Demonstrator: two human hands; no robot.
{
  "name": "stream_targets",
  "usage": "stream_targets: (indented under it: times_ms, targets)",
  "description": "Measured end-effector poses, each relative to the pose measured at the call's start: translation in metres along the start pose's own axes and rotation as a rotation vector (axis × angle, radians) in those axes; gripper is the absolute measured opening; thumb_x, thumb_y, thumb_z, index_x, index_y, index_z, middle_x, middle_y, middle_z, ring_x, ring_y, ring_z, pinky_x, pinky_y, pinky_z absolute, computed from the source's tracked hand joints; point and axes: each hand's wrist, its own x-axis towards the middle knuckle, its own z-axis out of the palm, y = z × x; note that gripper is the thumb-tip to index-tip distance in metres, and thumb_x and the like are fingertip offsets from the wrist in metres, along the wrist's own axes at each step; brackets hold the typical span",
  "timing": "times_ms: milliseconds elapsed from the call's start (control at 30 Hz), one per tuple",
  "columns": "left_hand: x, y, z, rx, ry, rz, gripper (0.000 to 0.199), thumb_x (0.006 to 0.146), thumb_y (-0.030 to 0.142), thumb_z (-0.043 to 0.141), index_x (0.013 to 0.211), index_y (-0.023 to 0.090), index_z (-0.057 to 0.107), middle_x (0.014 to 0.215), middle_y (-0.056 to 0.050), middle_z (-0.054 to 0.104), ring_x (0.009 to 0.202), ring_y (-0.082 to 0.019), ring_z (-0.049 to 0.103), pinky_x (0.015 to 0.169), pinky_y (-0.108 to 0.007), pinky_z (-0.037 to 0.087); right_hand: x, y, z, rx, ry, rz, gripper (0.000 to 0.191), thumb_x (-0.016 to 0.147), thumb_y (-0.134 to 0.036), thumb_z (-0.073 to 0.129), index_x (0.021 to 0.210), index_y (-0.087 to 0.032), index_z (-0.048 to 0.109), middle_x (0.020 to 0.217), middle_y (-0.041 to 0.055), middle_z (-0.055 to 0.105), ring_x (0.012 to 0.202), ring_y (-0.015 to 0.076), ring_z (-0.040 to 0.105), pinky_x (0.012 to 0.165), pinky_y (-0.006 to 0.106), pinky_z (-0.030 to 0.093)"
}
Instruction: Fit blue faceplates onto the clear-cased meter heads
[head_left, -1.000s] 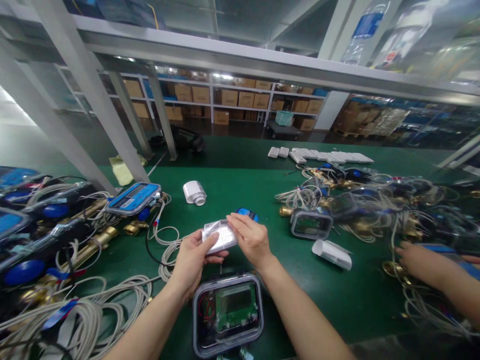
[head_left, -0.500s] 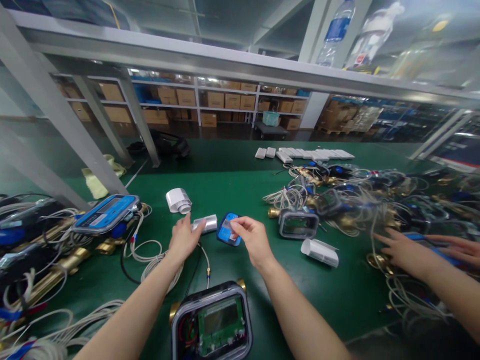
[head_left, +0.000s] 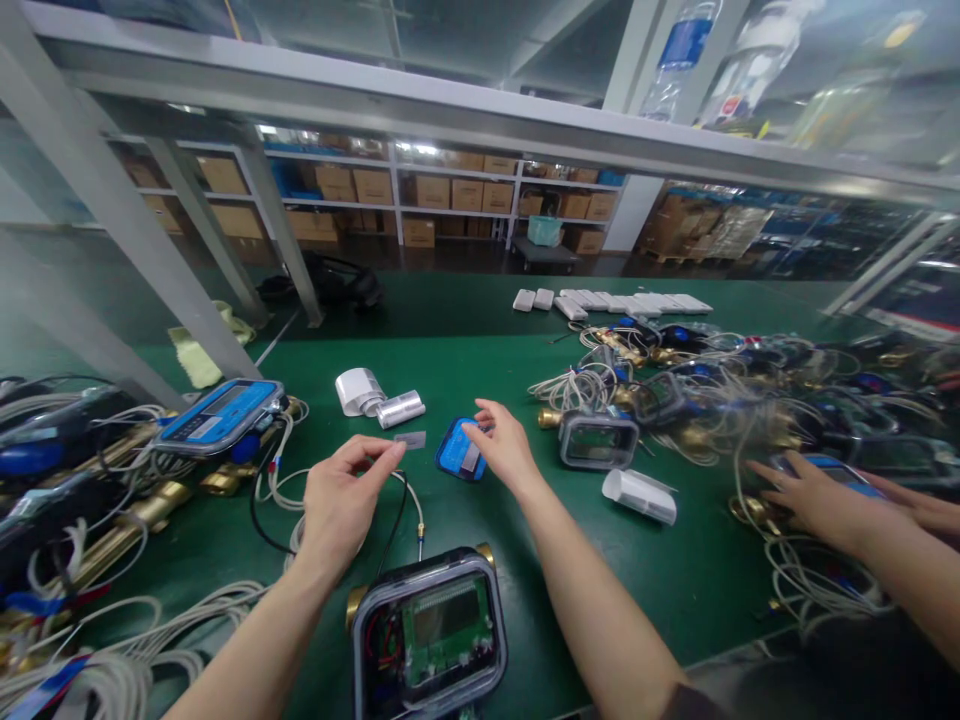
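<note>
A small silvery label (head_left: pixel 410 440) is pinched between the thumb and fingertips of my left hand (head_left: pixel 341 505). To its right, a blue meter faceplate (head_left: pixel 454 452) with a grey strip sits at a slight tilt. My right hand (head_left: pixel 504 446) grips its right edge, thumb on the front; the fingers behind are partly hidden. Beyond my left hand are a standing roll of white labels (head_left: pixel 356 388) and a silvery label roll (head_left: pixel 401 409) lying beside it. Nearest me, between my forearms, a meter (head_left: pixel 431 635) shows its green circuit board through a clear cover.
Meters with brass fittings and coiled cables crowd the left (head_left: pixel 112 530) and right. A finished-looking blue-faced meter (head_left: pixel 221 415) stands left. Another label roll (head_left: pixel 639 496) lies right. A co-worker's hands (head_left: pixel 825 500) handle a meter there. White packs (head_left: pixel 622 303) line the back; a metal shelf (head_left: pixel 450 115) spans above.
My left hand has drawn back toward me from the silvery roll, now with a label in its pinch. The roll sits farther back-left. My right hand's fingers have shifted on the faceplate.
</note>
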Motion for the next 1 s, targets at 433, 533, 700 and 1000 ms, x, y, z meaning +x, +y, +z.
stream_targets:
  times_ms: [433, 533, 700, 1000]
  targets:
    - [-0.057, -0.014, -0.054, -0.266, 0.041, -0.246, 0.082, 0.055, 0.062, 0.082, 0.119, 0.017, 0.058, 0.087, -0.002, 0.072, 0.083, -0.018, 0.066, 0.075, -0.025, 0.052, 0.020, 0.030, 0.004, -0.235, 0.105, 0.050, 0.024, 0.071, -0.015, 0.075, 0.089, -0.017, 0.061, 0.105, 0.0109, 0.060, 0.104, 0.0284, 0.057, 0.093, 0.041, 0.043]
    - [-0.063, -0.012, -0.055, -0.232, 0.023, -0.200, 0.084, 0.057, 0.063, 0.079, 0.123, 0.017, 0.054, 0.089, -0.004, 0.072, 0.087, -0.021, 0.066, 0.079, -0.030, 0.053, 0.012, 0.019, -0.013, -0.116, 0.193, 0.056, 0.005, 0.082, -0.018, 0.061, 0.086, -0.017, 0.060, 0.087, 0.0069, 0.063, 0.089, 0.0255, 0.061, 0.084, 0.041, 0.046]
    - [-0.069, 0.012, -0.052, -0.154, -0.028, -0.082, 0.076, 0.065, 0.060, 0.072, 0.126, 0.019, 0.052, 0.097, -0.006, 0.072, 0.095, -0.024, 0.065, 0.084, -0.035, 0.052, -0.029, -0.024, -0.055, 0.138, 0.072, -0.102, 0.017, 0.083, -0.031, 0.062, 0.090, -0.017, 0.065, 0.086, 0.0029, 0.068, 0.079, 0.0188, 0.063, 0.073, 0.031, 0.052]
    - [-0.083, 0.050, -0.026, -0.363, -0.371, 0.051, 0.066, 0.072, 0.038, 0.074, 0.128, 0.015, 0.048, 0.065, 0.005, 0.059, 0.055, -0.011, 0.054, 0.052, -0.021, 0.044, -0.105, -0.091, -0.074, 0.548, -0.357, -0.375, 0.017, 0.074, -0.031, 0.079, 0.082, -0.018, 0.073, 0.078, -0.0006, 0.066, 0.072, 0.0128, 0.060, 0.070, 0.024, 0.049]
